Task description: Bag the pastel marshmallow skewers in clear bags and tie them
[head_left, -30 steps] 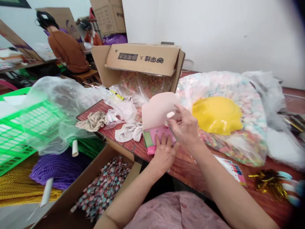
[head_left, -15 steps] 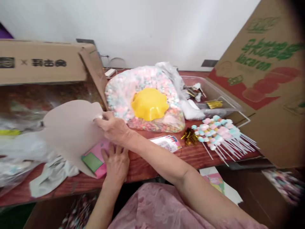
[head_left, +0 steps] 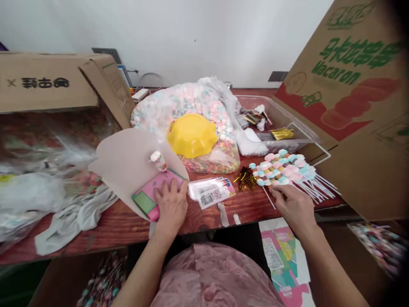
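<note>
Since half a second ago, the right hand [head_left: 293, 205] has swung from the raised edge of the pale card [head_left: 126, 155] to the pile of marshmallow sticks [head_left: 286, 167] at 3 o'clock. Its fingers are bent at the near edge of the pile, thumb and forefinger drawn close; whether they grip a stick, I cannot tell.

At 8 o'clock, the left hand [head_left: 171, 204] stays flat on the pink piece [head_left: 159, 183] with its green patch. Those fingers are slightly spread, press down and grasp nothing. The pale card rises behind the pink piece, and a small white-topped figure [head_left: 157, 159] shows against it, just beyond the left hand.

At 6 o'clock on the table [head_left: 198, 219], printed cards [head_left: 212, 194] lie fanned just beside the left hand; gold tinsel [head_left: 246, 178] sits at 4, next to the pile. Toward 12, a clear bag of sweets [head_left: 204, 100] carries a yellow wavy-edged dish [head_left: 192, 134]. An open plastic bin [head_left: 305, 131] stands at 2, and a white cloth [head_left: 75, 215] lies crumpled farther out at 8.
</note>
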